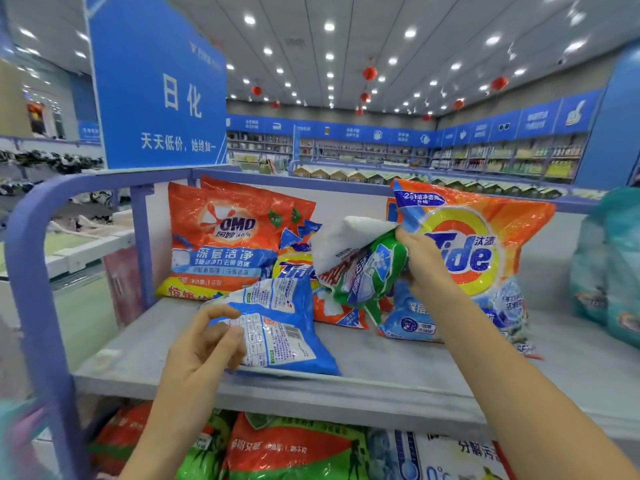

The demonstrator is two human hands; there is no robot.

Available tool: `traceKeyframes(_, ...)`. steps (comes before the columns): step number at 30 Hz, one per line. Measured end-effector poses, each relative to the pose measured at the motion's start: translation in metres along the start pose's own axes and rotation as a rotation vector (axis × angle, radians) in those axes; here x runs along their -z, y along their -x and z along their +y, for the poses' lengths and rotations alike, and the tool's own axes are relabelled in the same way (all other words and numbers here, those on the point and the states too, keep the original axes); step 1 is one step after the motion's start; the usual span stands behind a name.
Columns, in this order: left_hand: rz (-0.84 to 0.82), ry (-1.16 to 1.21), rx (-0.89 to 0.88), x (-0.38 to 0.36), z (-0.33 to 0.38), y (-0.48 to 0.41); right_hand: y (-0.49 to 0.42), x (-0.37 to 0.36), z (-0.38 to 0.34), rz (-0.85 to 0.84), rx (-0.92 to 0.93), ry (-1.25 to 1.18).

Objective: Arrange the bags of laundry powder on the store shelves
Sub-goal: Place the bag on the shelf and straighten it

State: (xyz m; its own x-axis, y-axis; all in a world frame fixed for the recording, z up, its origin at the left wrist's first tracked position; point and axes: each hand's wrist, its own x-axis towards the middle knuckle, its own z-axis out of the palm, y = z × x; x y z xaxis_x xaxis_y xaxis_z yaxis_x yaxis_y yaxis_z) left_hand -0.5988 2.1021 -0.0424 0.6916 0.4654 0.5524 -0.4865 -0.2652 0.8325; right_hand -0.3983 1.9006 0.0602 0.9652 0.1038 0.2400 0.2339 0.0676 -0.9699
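gripping green bag edge — right hand

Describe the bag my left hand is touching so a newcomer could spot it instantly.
On the grey shelf of the purple-framed rack, look front left, before the upright orange OMO bag. The blue and white bag lies flat, printed back up, its corner pinched by the left hand; the neighbours are orange or green.

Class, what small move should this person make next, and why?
Probably set the green bag, gripped by the right hand, upright on the shelf beside the large Tide bag; it hangs crumpled, while the OMO bag stands upright. The left hand pinches the blue bag.
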Motion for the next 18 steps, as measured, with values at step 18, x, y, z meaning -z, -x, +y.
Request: traceKeyframes(18, -0.352, -0.38, -0.332, -0.107, 0.083, -0.089, 0.06, 0.121, -0.001, -0.557, -0.064, 0.027)
